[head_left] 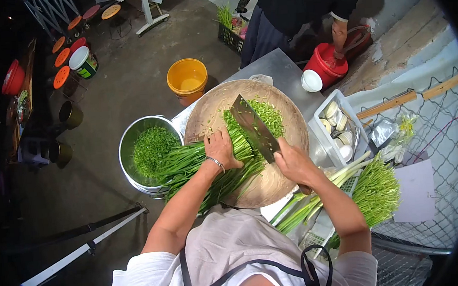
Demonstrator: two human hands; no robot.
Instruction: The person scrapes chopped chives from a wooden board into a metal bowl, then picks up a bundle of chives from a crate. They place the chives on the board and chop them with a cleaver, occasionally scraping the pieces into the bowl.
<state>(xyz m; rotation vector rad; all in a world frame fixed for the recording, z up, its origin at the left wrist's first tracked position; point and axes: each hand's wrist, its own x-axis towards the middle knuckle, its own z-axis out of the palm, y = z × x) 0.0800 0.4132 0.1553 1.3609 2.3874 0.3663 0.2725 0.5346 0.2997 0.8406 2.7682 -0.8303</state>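
My left hand [221,149] presses down on a thick bunch of long chives [196,169], its fingers curled over the stalks near their cut end. In my right hand [294,165] is a cleaver [256,130], its handle wrapped by my fingers. The broad blade stands beside the cut end of the bunch, with green bits stuck to it. Chopped chives [269,116] lie on the far side of the blade on a round wooden chopping board [198,116]. The leafy end of the bunch hangs past the board's left edge, beside and partly over a metal bucket [128,174] holding chopped greens [154,148].
A yellow bucket [187,82] stands beyond the board. At right are a white bin [318,131] of dishes, green onions [305,212] and a bundle of thin green stalks [376,191]. Another person [304,5] bends over a red bucket [323,64]. Stools [62,77] stand far left.
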